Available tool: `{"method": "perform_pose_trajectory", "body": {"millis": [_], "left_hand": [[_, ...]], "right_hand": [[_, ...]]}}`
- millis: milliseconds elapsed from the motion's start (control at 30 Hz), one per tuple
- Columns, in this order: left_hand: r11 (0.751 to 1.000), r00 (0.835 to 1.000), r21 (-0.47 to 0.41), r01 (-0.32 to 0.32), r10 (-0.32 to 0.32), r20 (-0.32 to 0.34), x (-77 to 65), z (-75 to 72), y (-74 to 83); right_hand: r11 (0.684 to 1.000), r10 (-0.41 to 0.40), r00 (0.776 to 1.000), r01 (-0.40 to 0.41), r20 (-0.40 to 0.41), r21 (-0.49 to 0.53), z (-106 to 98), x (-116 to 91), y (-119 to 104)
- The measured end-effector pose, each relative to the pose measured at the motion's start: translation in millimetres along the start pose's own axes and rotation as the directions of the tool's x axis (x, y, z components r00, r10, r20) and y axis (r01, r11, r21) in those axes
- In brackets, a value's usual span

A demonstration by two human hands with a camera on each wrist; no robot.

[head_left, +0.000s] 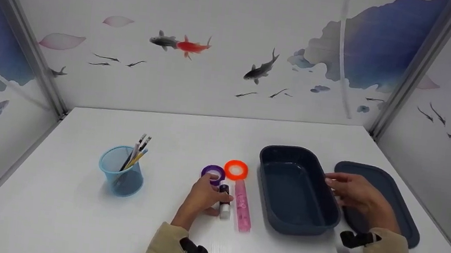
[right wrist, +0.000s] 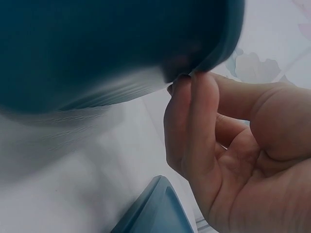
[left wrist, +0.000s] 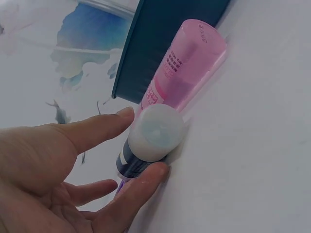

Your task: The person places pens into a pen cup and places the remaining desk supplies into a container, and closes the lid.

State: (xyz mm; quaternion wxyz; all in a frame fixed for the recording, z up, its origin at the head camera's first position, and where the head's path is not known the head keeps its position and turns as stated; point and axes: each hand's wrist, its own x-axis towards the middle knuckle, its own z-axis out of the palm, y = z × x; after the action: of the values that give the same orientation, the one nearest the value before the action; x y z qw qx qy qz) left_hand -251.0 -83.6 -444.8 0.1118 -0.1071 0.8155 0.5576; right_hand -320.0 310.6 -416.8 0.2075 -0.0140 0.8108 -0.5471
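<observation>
In the head view my left hand [head_left: 202,196] is at a glue stick [head_left: 224,211] with a white cap and dark label, index finger over it and thumb at its near side. The left wrist view shows the stick between thumb and finger. Just right of it lies a pink tube [head_left: 243,209]. Beyond are a purple tape roll [head_left: 205,170], partly covered by a finger, and an orange tape roll [head_left: 237,162]. My right hand [head_left: 355,194] rests its fingertips on the right outer wall of a dark blue box [head_left: 294,189]; inside, only the bare bottom shows.
A dark blue lid [head_left: 395,205] lies right of the box, partly under my right hand. At the left stands a light blue mesh cup [head_left: 126,181] with several pencils and pens. Printed panels enclose the white table [head_left: 70,219] at the back and sides.
</observation>
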Motion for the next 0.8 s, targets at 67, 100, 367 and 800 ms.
{"method": "perform_pose_trajectory", "body": {"millis": [67, 100, 367, 800], "left_hand": [[1.000, 1.000, 0.005, 0.006, -0.006, -0.004, 0.0, 0.4, 0.1], [1.000, 1.000, 0.009, 0.007, -0.007, -0.006, -0.1, 0.5, 0.3], [0.996, 0.998, 0.056, -0.068, 0.067, 0.008, 0.2, -3.6, -2.7], [0.996, 0.999, 0.071, -0.050, 0.050, -0.004, 0.1, -1.9, 0.8]], "right_hand": [[1.000, 0.000, 1.000, 0.000, 0.003, -0.002, 0.0, 0.1, 0.5], [1.000, 0.000, 1.000, 0.000, 0.003, -0.006, 0.0, 0.4, 0.7], [1.000, 0.006, 1.000, -0.006, -0.005, -0.031, 0.8, -0.2, 0.5], [0.999, 0.037, 0.999, -0.038, -0.011, -0.019, 0.8, 1.7, 0.1]]}}
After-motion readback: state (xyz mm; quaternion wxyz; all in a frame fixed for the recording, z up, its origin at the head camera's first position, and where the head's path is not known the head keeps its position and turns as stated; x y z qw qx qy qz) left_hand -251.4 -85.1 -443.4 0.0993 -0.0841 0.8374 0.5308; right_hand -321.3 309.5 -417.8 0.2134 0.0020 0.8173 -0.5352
